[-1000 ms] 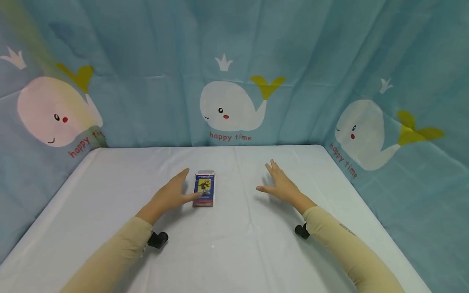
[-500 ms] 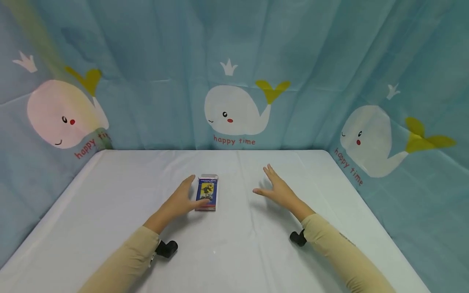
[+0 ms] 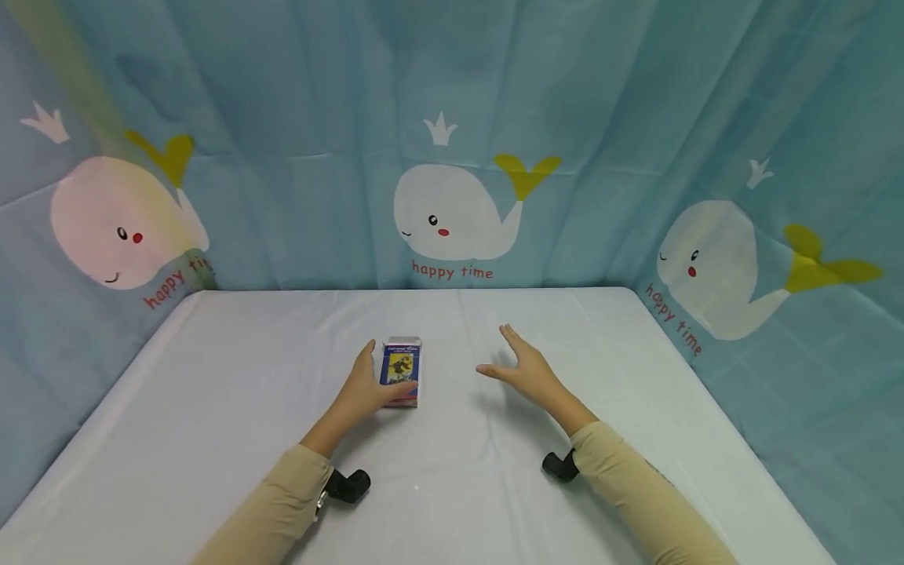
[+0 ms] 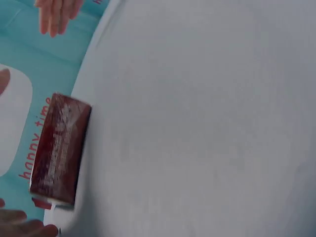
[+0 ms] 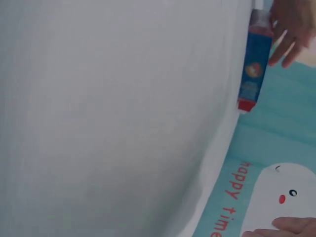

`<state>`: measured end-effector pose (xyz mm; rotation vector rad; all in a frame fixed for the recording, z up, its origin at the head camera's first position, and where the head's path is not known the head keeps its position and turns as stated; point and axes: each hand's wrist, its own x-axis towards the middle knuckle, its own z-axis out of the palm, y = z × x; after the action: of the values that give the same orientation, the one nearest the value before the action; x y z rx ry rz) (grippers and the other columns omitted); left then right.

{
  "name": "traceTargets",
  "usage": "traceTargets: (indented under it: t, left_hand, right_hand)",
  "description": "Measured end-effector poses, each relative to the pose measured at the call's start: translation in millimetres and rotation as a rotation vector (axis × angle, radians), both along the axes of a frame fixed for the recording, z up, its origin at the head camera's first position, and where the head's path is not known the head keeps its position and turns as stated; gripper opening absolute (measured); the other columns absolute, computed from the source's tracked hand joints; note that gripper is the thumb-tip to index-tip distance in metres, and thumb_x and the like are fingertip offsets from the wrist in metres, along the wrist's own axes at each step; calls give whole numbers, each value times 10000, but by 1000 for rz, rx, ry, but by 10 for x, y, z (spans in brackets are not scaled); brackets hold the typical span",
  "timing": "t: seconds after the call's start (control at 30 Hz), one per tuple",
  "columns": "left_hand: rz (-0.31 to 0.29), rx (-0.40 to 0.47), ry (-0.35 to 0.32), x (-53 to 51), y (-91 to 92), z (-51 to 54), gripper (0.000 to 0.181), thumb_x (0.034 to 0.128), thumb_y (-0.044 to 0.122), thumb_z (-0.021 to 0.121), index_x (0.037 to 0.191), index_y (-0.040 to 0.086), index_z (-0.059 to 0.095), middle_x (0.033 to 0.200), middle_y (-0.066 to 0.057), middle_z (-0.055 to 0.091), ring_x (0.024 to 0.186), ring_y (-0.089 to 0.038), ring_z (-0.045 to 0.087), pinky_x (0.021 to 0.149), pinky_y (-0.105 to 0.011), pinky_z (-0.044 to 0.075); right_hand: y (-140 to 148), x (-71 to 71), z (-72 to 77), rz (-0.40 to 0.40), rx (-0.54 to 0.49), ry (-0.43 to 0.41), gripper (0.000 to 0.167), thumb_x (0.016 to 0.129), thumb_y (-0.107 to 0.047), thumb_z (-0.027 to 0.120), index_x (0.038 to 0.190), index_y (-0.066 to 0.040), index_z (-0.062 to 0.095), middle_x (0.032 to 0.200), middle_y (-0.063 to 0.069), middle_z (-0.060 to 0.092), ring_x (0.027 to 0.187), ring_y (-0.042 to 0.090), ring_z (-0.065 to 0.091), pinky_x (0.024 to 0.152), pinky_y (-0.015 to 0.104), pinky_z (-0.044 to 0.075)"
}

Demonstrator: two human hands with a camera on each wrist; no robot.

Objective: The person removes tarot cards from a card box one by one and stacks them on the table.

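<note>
A blue card box [image 3: 400, 362] with a yellow picture lies flat on the white table, left of the middle. Its dark red end [image 4: 60, 148] faces the left wrist camera, and one blue side of the box [image 5: 254, 64] appears in the right wrist view. My left hand [image 3: 356, 396] is spread at the box's left, its thumb in front of the lower part; whether it touches cannot be told. Out to the right, my right hand [image 3: 531, 375] hovers above the cloth, thumb and fingers apart, holding nothing.
White cloth [image 3: 452, 486] covers the table. Blue curtains [image 3: 318, 220] printed with whales hang along the back and both sides. A small black camera sits under each wrist, the left one [image 3: 349, 486] and the right one [image 3: 561, 467].
My left hand has shifted right, its thumb reaching further across the box. My right hand has come slightly left toward it. The head view has tilted a little; the box stays on the table.
</note>
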<state>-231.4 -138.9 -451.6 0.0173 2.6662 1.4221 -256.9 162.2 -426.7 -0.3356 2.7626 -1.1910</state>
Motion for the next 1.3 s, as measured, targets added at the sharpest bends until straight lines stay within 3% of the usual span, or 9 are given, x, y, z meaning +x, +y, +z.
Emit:
traceTargets:
  t: [0.17, 0.4, 0.7, 0.8, 0.97, 1.1, 1.3]
  left_hand:
    - [45, 69, -10, -6, 67, -49, 1178, 815, 411, 793, 1572, -24, 2, 1609, -291, 163, 1468, -453, 263, 1189, -568, 233]
    - [103, 89, 16, 22, 177, -119, 1116, 798, 340, 818, 1559, -52, 103, 1426, -280, 395, 1222, -371, 463, 1083, -544, 373]
    - [176, 82, 21, 26, 258, -128, 1046, 795, 309, 826, 1553, -25, 187, 1360, -257, 450, 1209, -371, 440, 1024, -522, 416]
    - [191, 57, 42, 9, 288, -130, 1049, 779, 304, 840, 1542, -42, 209, 1360, -270, 451, 1199, -381, 449, 1026, -522, 412]
    - [231, -100, 73, -31, 349, -146, 1085, 725, 367, 870, 1508, -84, 270, 1379, -301, 449, 1255, -438, 418, 1033, -545, 377]
    - [208, -149, 65, -60, 368, -152, 1058, 732, 356, 863, 1501, -85, 286, 1395, -304, 434, 1265, -449, 416, 1022, -553, 385]
    - [87, -115, 26, -103, 312, -137, 978, 786, 264, 823, 1535, -26, 264, 1462, -264, 410, 1245, -392, 453, 1036, -537, 408]
  right_hand:
    - [-54, 46, -21, -13, -59, -12, 1035, 812, -574, 737, 1594, -142, 215, 1662, 65, 199, 1516, 323, 250, 1205, 489, 255]
    - [-126, 116, -29, -30, -135, -8, 985, 800, -530, 770, 1564, -112, 310, 1623, 94, 314, 1490, 314, 322, 1183, 451, 312]
    - [-175, 146, -61, -26, -201, -25, 933, 791, -490, 795, 1536, -115, 376, 1584, 101, 389, 1453, 294, 397, 1154, 413, 360]
    - [-190, 149, -67, -23, -223, -25, 910, 792, -460, 805, 1523, -102, 398, 1575, 93, 406, 1451, 275, 404, 1155, 398, 358]
    - [-210, 136, -92, -16, -261, -38, 872, 803, -423, 807, 1510, -89, 419, 1563, 80, 428, 1453, 250, 405, 1162, 380, 348]
    - [-231, 137, -98, -19, -281, -42, 846, 803, -414, 808, 1495, -89, 445, 1551, 77, 447, 1448, 249, 412, 1161, 378, 350]
    - [-251, 145, -85, -24, -293, -26, 791, 825, -391, 793, 1484, -101, 465, 1544, 94, 455, 1444, 269, 415, 1155, 391, 357]
